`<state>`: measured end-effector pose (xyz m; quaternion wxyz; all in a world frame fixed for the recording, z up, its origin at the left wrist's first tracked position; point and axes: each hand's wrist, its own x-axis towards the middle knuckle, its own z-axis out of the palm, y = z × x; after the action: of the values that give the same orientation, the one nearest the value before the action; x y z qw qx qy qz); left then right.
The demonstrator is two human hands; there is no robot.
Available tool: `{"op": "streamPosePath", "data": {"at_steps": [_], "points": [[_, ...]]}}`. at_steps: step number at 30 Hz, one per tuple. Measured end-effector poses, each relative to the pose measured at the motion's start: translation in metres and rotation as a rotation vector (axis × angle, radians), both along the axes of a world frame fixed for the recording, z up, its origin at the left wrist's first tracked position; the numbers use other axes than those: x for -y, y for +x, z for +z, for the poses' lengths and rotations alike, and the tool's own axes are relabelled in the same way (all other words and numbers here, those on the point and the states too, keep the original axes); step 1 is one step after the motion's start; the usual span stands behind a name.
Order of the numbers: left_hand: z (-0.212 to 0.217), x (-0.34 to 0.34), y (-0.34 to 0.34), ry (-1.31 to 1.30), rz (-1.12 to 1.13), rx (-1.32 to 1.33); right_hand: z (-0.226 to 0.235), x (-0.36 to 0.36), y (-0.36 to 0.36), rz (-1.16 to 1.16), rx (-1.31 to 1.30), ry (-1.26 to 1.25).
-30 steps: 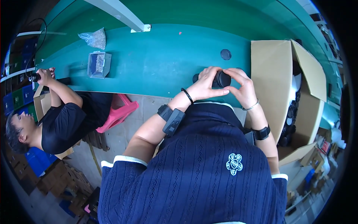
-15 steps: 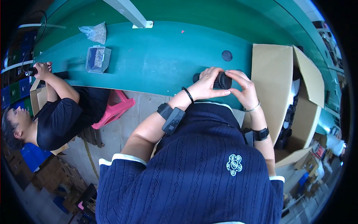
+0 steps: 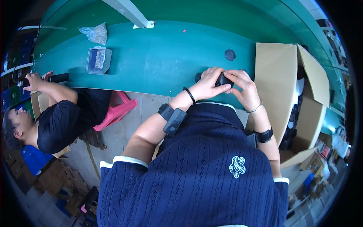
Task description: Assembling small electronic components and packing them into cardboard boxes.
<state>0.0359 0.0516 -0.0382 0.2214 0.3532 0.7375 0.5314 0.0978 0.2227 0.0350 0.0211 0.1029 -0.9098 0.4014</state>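
Note:
Between my two hands, close to the front edge of the green table (image 3: 159, 64), is a short black cylindrical part (image 3: 224, 80) with a round, wide end. My left hand (image 3: 210, 84) is closed around it from the left, thumb along its near side. From the right, my right hand (image 3: 244, 86) grips it too, fingers bent over its top and end. Part of it is hidden by my fingers. Beside my left hand, another dark rounded piece (image 3: 197, 77) shows partly. A flat black disc (image 3: 230, 55) lies on the table beyond my hands.
An open cardboard box (image 3: 276, 83) with black parts inside stands at the right. Farther left are a clear bin (image 3: 99, 60) and a plastic bag (image 3: 95, 34) of small pieces, below a metal post (image 3: 130, 13). A co-worker (image 3: 56, 117) sits at left, near a pink stool (image 3: 117, 113).
My right fingers have closed farther over the black part's end, covering more of it. The co-worker's hands have shifted, and a long black cylinder now shows beside them.

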Motion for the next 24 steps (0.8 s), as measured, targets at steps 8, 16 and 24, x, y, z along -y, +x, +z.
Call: {"op": "streamPosePath", "data": {"at_steps": [8, 16, 24], "points": [[-0.001, 0.007, -0.003, -0.015, -0.023, 0.046, 0.007, 0.009, -0.007, 0.055, 0.032, 0.073], [0.006, 0.005, -0.011, 0.006, -0.077, 0.246, -0.036, -0.006, -0.007, -0.106, 0.523, -0.652], [0.012, 0.010, -0.006, 0.143, -0.057, 0.393, -0.043, 0.005, -0.014, -0.042, 0.497, -0.667]]}}
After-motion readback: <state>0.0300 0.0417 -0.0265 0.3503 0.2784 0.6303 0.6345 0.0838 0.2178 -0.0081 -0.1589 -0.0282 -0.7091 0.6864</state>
